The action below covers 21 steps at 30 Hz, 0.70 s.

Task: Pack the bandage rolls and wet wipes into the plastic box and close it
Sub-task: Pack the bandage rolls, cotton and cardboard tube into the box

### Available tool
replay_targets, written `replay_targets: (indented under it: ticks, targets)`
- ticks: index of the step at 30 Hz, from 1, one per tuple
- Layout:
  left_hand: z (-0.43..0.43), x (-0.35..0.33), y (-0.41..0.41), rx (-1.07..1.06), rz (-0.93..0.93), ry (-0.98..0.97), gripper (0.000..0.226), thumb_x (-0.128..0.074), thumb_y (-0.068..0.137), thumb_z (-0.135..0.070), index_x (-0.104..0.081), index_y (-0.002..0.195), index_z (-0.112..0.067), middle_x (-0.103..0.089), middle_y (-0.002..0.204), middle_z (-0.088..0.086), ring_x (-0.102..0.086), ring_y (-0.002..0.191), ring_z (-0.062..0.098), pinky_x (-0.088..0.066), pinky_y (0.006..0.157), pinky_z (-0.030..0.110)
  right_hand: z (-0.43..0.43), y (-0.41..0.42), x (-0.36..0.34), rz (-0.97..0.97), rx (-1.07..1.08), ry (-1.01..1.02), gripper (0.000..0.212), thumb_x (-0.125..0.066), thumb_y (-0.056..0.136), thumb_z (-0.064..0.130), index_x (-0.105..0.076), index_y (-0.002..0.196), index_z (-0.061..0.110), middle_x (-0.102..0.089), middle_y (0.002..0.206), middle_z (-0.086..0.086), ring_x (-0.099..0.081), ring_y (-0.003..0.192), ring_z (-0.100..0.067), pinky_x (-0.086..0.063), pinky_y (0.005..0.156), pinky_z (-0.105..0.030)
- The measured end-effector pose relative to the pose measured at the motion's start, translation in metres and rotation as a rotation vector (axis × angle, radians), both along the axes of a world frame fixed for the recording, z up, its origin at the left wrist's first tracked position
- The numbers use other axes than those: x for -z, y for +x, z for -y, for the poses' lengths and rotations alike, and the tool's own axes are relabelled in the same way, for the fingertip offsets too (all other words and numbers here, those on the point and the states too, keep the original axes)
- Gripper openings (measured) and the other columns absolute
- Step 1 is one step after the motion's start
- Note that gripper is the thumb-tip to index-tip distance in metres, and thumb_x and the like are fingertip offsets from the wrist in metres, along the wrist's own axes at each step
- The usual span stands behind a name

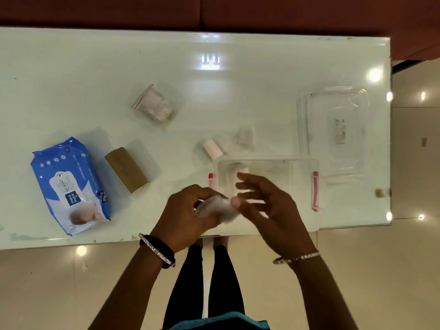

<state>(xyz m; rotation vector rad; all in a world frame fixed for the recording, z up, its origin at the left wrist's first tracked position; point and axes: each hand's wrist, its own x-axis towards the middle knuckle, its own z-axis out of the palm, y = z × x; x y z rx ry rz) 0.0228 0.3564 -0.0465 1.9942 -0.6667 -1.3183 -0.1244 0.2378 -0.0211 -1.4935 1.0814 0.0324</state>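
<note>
My left hand point(188, 210) grips a white bandage roll point(220, 208) at the near-left corner of the clear plastic box point(302, 163). My right hand point(269, 206) hovers over the box with fingers spread, its thumb touching the roll's end. One white roll point(234, 171) lies inside the box. On the table lie a white roll point(212, 148), a small wrapped roll point(247, 136), a bagged roll point(156, 107), a brown roll point(126, 169) and the blue wet wipes pack point(69, 184). The clear lid point(338, 125) rests at the far right.
The glossy white table point(95, 75) ends close to me, and the box reaches its near edge. Red clips point(315, 190) sit on the box's short sides. The table's right edge runs just past the lid. My legs stand on the tiled floor below.
</note>
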Motion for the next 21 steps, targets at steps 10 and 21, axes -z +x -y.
replay_targets:
  ticks: [10,21]
  targets:
    - [0.015,-0.008,-0.014,-0.224,0.114,-0.078,0.03,-0.077,0.077,-0.013,-0.065,0.103,-0.023,-0.068,0.093,-0.006,-0.068,0.077,0.01,-0.055,0.067,0.015,0.008,-0.032,0.024,-0.239,0.104,-0.169,0.017,-0.078,0.078,0.025,-0.071,0.094,0.023,-0.074,0.085,0.013,-0.069,0.077,0.001,-0.053,0.067,-0.01]
    - [0.016,0.016,-0.022,-0.207,0.129,0.11,0.063,-0.072,0.081,-0.012,-0.043,0.132,-0.035,-0.064,0.097,-0.007,-0.066,0.077,0.008,-0.051,0.063,0.016,0.035,-0.011,0.095,-0.443,0.529,0.093,0.033,-0.071,0.084,0.01,-0.061,0.114,0.003,-0.063,0.106,-0.015,-0.065,0.076,-0.029,-0.061,0.069,-0.052]
